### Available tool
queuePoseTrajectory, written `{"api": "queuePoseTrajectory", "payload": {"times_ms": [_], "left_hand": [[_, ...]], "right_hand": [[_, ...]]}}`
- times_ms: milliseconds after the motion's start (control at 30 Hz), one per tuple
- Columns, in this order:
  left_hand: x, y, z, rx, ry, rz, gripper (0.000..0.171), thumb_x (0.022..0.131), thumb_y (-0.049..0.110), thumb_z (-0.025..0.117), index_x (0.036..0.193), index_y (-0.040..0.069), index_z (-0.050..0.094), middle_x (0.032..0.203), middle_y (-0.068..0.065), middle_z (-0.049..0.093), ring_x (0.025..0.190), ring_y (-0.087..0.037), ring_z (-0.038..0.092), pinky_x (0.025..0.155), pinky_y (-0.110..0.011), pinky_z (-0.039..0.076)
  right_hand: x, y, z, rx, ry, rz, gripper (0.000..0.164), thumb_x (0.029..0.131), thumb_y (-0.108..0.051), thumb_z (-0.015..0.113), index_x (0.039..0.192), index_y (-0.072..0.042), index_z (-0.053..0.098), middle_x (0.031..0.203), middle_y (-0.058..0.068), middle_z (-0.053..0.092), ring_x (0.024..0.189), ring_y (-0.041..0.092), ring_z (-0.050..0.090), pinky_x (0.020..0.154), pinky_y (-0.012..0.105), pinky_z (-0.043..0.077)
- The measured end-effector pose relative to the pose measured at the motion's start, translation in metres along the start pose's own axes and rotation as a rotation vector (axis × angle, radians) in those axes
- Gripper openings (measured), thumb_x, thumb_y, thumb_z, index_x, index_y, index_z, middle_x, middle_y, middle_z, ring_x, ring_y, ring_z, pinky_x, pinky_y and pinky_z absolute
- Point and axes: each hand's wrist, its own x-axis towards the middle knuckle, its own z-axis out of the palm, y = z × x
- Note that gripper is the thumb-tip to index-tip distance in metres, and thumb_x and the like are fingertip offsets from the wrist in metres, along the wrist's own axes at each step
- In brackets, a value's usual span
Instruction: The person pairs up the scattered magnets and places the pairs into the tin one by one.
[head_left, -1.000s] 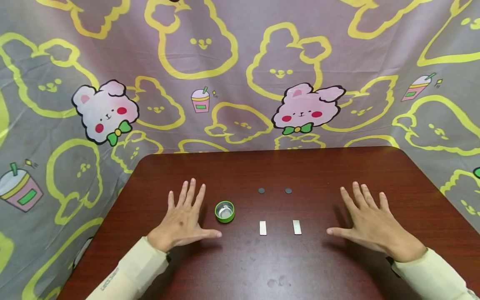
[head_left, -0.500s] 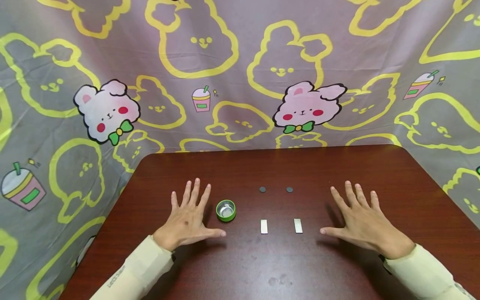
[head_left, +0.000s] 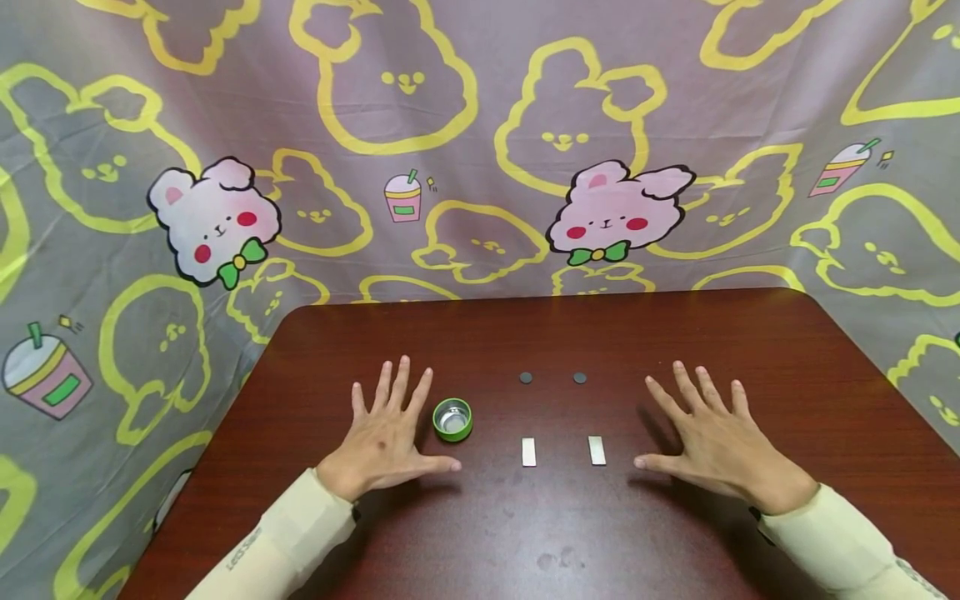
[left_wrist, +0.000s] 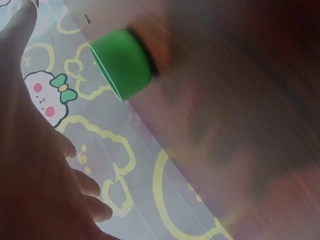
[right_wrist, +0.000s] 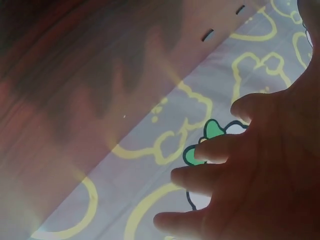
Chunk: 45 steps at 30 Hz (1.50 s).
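Observation:
My left hand [head_left: 386, 442] is spread palm down over the table, fingers straight and holding nothing. Just right of its fingers stands a small round green cup [head_left: 453, 420] with a silvery inside; its green outer wall [left_wrist: 121, 63] shows in the left wrist view. On the other side, my right hand [head_left: 720, 442] is likewise spread and holds nothing. Between the hands lie two pale rectangular strips, a left strip [head_left: 528, 452] and a right strip [head_left: 597, 450]. Behind them are two small dark grey discs, the left disc [head_left: 526, 377] and the right disc [head_left: 580, 377].
The brown wooden table [head_left: 465, 333] has rounded far corners. A patterned cloth [head_left: 480, 150] with bunny and drink prints hangs behind it and along both sides. Both hands cast shadows on the tabletop.
Both hands have drifted inward, the left one to the right and the right one to the left. The cup, strips and discs stay in place on the table.

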Motion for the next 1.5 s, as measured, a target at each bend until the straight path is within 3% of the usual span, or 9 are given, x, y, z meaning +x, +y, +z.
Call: {"api": "queuePoseTrajectory", "payload": {"times_ms": [333, 500, 833, 1000, 1200, 1333, 1500], "left_hand": [[0.007, 0.009, 0.003, -0.066, -0.002, 0.084, 0.128, 0.07, 0.081, 0.068, 0.16, 0.006, 0.017, 0.164, -0.023, 0.008, 0.151, -0.038, 0.003, 0.118, -0.062, 0.008], [0.012, 0.015, 0.005, -0.142, 0.023, 0.12, 0.122, 0.073, 0.074, 0.072, 0.157, 0.001, 0.024, 0.161, -0.025, 0.019, 0.15, -0.038, 0.016, 0.119, -0.055, 0.019], [0.019, 0.028, 0.015, -0.347, 0.105, 0.157, 0.105, 0.069, 0.049, 0.089, 0.151, 0.003, 0.042, 0.155, -0.014, 0.04, 0.143, -0.028, 0.038, 0.11, -0.047, 0.04], [0.022, 0.035, 0.02, -0.409, 0.161, 0.24, 0.093, 0.068, 0.036, 0.093, 0.142, -0.003, 0.051, 0.145, -0.019, 0.052, 0.133, -0.03, 0.05, 0.106, -0.043, 0.045], [0.026, 0.045, 0.023, -0.474, 0.107, 0.243, 0.087, 0.07, 0.033, 0.092, 0.139, -0.004, 0.054, 0.139, -0.017, 0.058, 0.129, -0.029, 0.054, 0.108, -0.047, 0.042], [0.027, 0.052, 0.028, -0.475, 0.084, 0.253, 0.084, 0.071, 0.033, 0.092, 0.137, -0.005, 0.056, 0.135, -0.016, 0.061, 0.124, -0.026, 0.058, 0.105, -0.041, 0.046], [0.029, 0.059, 0.034, -0.506, 0.091, 0.282, 0.078, 0.07, 0.027, 0.093, 0.132, -0.006, 0.059, 0.128, -0.017, 0.065, 0.119, -0.024, 0.062, 0.1, -0.034, 0.05]], "right_hand": [[0.004, -0.003, 0.005, 0.085, -0.062, -0.079, 0.108, 0.079, -0.075, 0.064, 0.151, 0.002, 0.037, 0.157, 0.03, 0.027, 0.143, 0.048, 0.025, 0.107, 0.073, 0.019], [0.005, -0.006, 0.006, 0.148, -0.088, -0.127, 0.108, 0.08, -0.072, 0.066, 0.149, 0.006, 0.038, 0.156, 0.029, 0.029, 0.143, 0.047, 0.028, 0.108, 0.07, 0.023], [0.009, -0.01, 0.012, 0.219, 0.028, -0.289, 0.089, 0.08, -0.052, 0.079, 0.136, 0.012, 0.053, 0.142, 0.03, 0.049, 0.128, 0.045, 0.05, 0.099, 0.06, 0.044], [0.012, -0.016, 0.018, 0.276, 0.019, -0.276, 0.08, 0.08, -0.045, 0.082, 0.132, 0.01, 0.057, 0.135, 0.025, 0.056, 0.123, 0.041, 0.054, 0.097, 0.058, 0.047], [0.015, -0.023, 0.02, 0.379, -0.003, -0.266, 0.066, 0.08, -0.032, 0.085, 0.127, 0.007, 0.061, 0.127, 0.015, 0.063, 0.118, 0.034, 0.058, 0.097, 0.052, 0.049], [0.019, -0.028, 0.021, 0.493, -0.024, -0.26, 0.057, 0.082, -0.024, 0.084, 0.125, 0.006, 0.061, 0.12, 0.011, 0.067, 0.112, 0.029, 0.063, 0.092, 0.048, 0.052], [0.022, -0.032, 0.021, 0.702, -0.08, -0.208, 0.05, 0.085, -0.012, 0.08, 0.125, 0.01, 0.06, 0.116, 0.015, 0.07, 0.102, 0.028, 0.068, 0.085, 0.039, 0.057]]}}
